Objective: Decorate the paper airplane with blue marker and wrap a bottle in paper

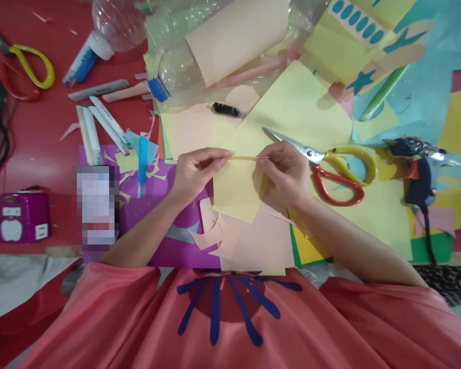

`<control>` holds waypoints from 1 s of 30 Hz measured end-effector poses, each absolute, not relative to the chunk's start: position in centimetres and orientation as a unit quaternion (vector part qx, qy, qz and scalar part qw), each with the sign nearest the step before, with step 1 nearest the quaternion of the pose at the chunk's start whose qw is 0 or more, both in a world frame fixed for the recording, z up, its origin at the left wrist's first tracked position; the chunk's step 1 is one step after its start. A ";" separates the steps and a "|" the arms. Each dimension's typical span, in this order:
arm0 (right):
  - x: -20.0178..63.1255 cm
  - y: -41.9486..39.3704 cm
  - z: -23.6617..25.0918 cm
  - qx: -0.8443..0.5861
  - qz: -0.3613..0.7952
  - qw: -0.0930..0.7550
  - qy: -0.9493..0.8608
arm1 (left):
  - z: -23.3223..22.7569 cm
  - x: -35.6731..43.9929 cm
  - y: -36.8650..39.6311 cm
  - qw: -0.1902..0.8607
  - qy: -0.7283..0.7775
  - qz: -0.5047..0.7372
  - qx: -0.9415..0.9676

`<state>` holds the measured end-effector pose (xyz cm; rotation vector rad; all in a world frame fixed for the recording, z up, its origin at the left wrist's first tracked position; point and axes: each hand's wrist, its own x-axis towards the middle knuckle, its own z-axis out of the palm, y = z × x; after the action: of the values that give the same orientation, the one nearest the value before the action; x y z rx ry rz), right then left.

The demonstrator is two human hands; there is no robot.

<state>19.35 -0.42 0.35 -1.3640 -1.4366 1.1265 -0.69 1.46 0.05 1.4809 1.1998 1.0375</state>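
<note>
Between my two hands is a piece of pale yellow paper (238, 182), its narrow upper edge running from one set of fingertips to the other. My left hand (200, 171) pinches the left end with thumb and fingers. At the right end, my right hand (285, 168) is closed on the same edge. Whether this edge is folded or a separate thin strip I cannot tell. Scissors (318, 156) with one yellow and one red handle lie just right of my right hand, blades apart. Loose yellow and peach sheets (253, 236) lie under my hands.
Plastic bottles (176, 72) and a black pen (226, 109) lie beyond my hands. Markers (107, 123), a phone (98, 207), a purple box (24, 216) and another pair of scissors (33, 66) are leftward. A dark blue glue gun (420, 182) with a cord lies right.
</note>
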 end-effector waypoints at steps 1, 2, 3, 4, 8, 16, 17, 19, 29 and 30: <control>19.4 -0.4 0.4 -0.542 0.449 0.420 -0.573 | 0.1 -0.7 1.4 0.465 0.483 0.428 0.606; 19.4 -0.4 0.4 -0.538 0.454 0.423 -0.570 | 0.1 -0.7 1.4 0.463 0.477 0.433 0.608; 19.5 -0.4 0.4 -0.533 0.462 0.425 -0.567 | 0.1 -0.8 1.3 0.462 0.473 0.436 0.611; 19.5 -0.4 0.5 -0.525 0.472 0.427 -0.565 | 0.1 -0.8 1.2 0.460 0.471 0.436 0.614; 19.5 -0.3 0.7 -0.509 0.484 0.416 -0.577 | 0.1 -0.8 0.7 0.438 0.474 0.413 0.642; 19.5 -0.1 0.7 -0.510 0.468 0.395 -0.604 | 0.1 -0.9 0.8 0.411 0.408 0.443 0.684; 19.5 -0.1 0.7 -0.511 0.472 0.392 -0.602 | 0.0 -0.9 0.9 0.409 0.395 0.455 0.685; 19.5 -0.2 0.6 -0.511 0.479 0.394 -0.595 | 0.0 -0.8 0.9 0.409 0.380 0.467 0.685; 19.5 -0.4 0.6 -0.514 0.469 0.386 -0.606 | 0.6 -0.9 0.9 0.495 0.437 0.372 0.652; 19.5 -0.5 0.5 -0.511 0.466 0.386 -0.610 | 0.5 -0.9 0.9 0.497 0.442 0.365 0.652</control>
<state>19.50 -0.46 0.51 -1.3017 -1.5539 1.1872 -0.89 0.92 0.51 1.5777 1.0705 0.8840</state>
